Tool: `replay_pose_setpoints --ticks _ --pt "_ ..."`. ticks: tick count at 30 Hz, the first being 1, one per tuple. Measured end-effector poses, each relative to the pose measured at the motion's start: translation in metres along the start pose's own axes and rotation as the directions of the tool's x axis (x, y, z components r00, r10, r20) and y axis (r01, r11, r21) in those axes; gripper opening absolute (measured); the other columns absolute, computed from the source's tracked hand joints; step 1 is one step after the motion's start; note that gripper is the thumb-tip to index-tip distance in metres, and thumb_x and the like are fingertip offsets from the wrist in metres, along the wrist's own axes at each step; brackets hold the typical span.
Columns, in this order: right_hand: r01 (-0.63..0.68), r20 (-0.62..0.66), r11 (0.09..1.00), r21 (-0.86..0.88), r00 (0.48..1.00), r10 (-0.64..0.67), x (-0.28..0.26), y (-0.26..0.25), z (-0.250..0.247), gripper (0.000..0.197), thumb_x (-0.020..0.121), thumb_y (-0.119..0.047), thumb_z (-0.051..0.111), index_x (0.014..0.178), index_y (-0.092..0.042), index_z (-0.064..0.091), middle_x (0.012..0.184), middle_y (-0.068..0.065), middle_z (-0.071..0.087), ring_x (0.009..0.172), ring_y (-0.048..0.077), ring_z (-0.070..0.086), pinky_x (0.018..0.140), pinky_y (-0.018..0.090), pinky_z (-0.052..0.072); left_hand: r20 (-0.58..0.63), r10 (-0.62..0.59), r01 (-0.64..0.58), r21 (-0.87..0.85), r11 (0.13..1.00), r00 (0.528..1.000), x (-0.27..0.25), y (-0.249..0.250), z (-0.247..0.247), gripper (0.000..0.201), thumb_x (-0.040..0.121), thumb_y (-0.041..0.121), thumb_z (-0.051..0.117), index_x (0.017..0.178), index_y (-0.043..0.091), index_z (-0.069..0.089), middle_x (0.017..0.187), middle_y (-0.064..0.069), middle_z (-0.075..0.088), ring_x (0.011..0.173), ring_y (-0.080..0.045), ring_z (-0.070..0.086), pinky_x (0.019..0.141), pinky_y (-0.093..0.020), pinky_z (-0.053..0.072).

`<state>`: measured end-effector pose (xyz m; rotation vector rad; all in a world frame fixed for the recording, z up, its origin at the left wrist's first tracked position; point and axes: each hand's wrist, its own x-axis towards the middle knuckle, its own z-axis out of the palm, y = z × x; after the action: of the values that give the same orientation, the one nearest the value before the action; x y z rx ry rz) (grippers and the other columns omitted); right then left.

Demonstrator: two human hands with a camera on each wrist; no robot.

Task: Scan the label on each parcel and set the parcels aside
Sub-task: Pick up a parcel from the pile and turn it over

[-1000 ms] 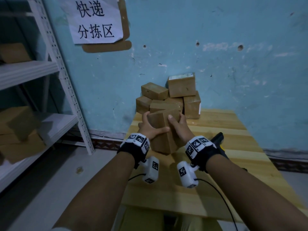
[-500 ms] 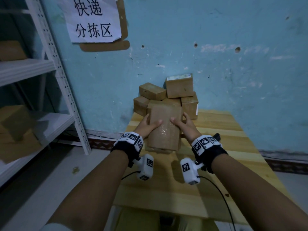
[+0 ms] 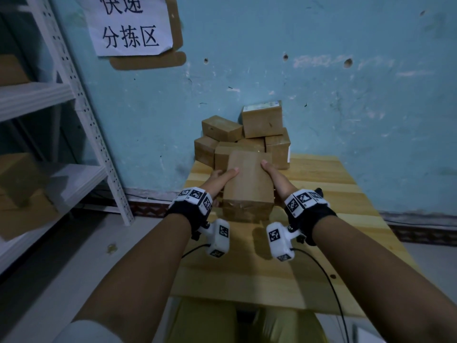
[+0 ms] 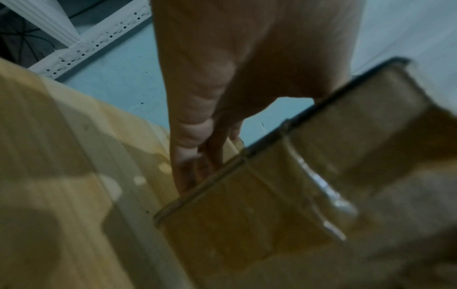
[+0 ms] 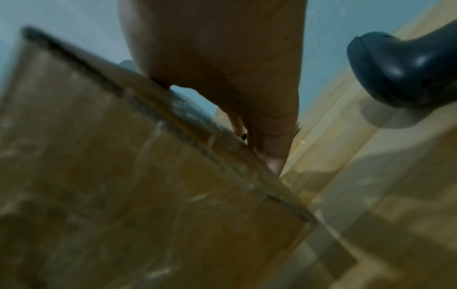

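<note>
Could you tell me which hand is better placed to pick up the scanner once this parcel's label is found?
Probably the right hand. The black scanner lies on the table just beyond the right wrist, while the left hand grips the parcel on the far side and could steady it alone.

Label on held parcel [image 3: 248, 184] not visible. Fingers of left hand [image 3: 217, 179] and right hand [image 3: 277, 180] hidden behind parcel sides. Scanner [image 5: 405, 72] cut by right edge; in head view mostly hidden behind right wrist. Wrist views blurred. Wall sign [image 3: 131, 26] cut by top edge.
</note>
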<state>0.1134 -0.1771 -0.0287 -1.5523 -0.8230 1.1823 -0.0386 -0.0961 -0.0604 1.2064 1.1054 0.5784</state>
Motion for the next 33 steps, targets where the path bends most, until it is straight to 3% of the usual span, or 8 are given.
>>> replay_pose_setpoints --ticks 5,8,14,18,22,26,29,33 --pt "0.016 -0.021 0.999 -0.042 1.000 -0.017 -0.004 -0.002 0.000 0.048 0.089 -0.057 0.046 0.120 -0.021 0.049 0.115 0.005 0.058 0.107 0.025 0.056 0.101 0.042 0.043 -0.028 0.035 -0.033 0.060 0.998 0.999 -0.032 0.016 0.004 0.106 0.056 0.069 0.068 0.143 0.027 0.026 0.135 -0.009 0.049 0.119 -0.032 0.051 0.099 -0.052 0.043" --pt "0.056 -0.053 0.996 -0.067 0.997 -0.059 -0.006 -0.003 0.002 0.055 0.093 -0.044 0.049 0.137 -0.012 0.042 0.130 0.009 0.052 0.116 0.028 0.051 0.099 0.044 0.043 -0.118 0.119 -0.102 0.141 0.985 0.986 -0.030 0.017 0.003 0.089 0.081 0.045 0.065 0.148 0.020 0.013 0.145 -0.009 0.037 0.127 -0.030 0.044 0.100 -0.036 0.039" --pt "0.154 -0.035 0.982 -0.110 0.987 -0.159 -0.009 -0.008 0.022 0.072 0.084 -0.036 0.065 0.143 -0.014 0.029 0.136 0.008 0.048 0.115 0.024 0.050 0.100 0.042 0.042 -0.189 0.264 -0.206 0.278 0.938 0.946 -0.030 0.014 0.008 0.106 0.076 0.035 0.074 0.150 0.021 0.000 0.155 -0.010 0.012 0.141 -0.029 0.024 0.111 -0.042 0.030" --pt "0.146 -0.106 0.988 -0.042 0.983 -0.149 -0.005 -0.008 0.021 0.083 0.081 -0.043 0.066 0.145 -0.016 0.021 0.137 0.009 0.045 0.118 0.028 0.049 0.100 0.046 0.042 -0.073 0.282 -0.265 0.188 0.946 0.957 -0.033 0.014 0.009 0.094 0.085 0.038 0.063 0.150 0.027 -0.004 0.157 -0.009 0.009 0.142 -0.030 0.023 0.114 -0.044 0.030" --pt "0.122 -0.079 0.984 -0.131 0.988 -0.133 -0.003 -0.001 0.020 0.134 0.047 -0.069 0.075 0.149 -0.029 -0.002 0.154 0.011 0.023 0.135 0.033 0.034 0.109 0.056 0.033 -0.078 0.322 -0.290 0.271 0.918 0.944 -0.035 0.017 0.008 0.095 0.084 0.030 0.065 0.151 0.020 -0.002 0.153 -0.013 0.016 0.139 -0.030 0.027 0.113 -0.046 0.031" --pt "0.118 -0.071 0.976 -0.182 0.989 -0.132 0.026 0.012 0.011 0.162 0.018 -0.079 0.076 0.149 -0.031 -0.008 0.155 0.010 0.021 0.138 0.032 0.031 0.109 0.055 0.034 -0.057 0.400 -0.365 0.312 0.877 0.915 -0.033 0.021 0.012 0.084 0.077 0.032 0.073 0.146 0.020 0.027 0.141 -0.015 0.034 0.128 -0.031 0.041 0.108 -0.048 0.037" --pt "0.110 -0.096 0.989 -0.099 0.988 -0.119 0.020 0.010 0.009 0.149 0.029 -0.075 0.078 0.149 -0.032 0.000 0.152 0.007 0.030 0.134 0.030 0.038 0.107 0.054 0.036 -0.039 0.387 -0.375 0.174 0.911 0.921 -0.036 0.024 0.011 0.068 0.081 0.032 0.066 0.140 0.016 0.038 0.138 -0.018 0.043 0.124 -0.033 0.047 0.105 -0.044 0.042" --pt "0.107 -0.052 0.994 0.014 0.993 -0.107 -0.012 -0.001 0.012 0.088 0.076 -0.052 0.067 0.145 -0.024 0.022 0.139 0.010 0.047 0.118 0.028 0.050 0.099 0.049 0.042 0.053 0.262 -0.260 -0.043 0.965 0.964 -0.034 0.020 0.009 0.045 0.099 0.032 0.038 0.140 0.013 0.038 0.134 -0.012 0.051 0.124 -0.029 0.049 0.105 -0.040 0.041"
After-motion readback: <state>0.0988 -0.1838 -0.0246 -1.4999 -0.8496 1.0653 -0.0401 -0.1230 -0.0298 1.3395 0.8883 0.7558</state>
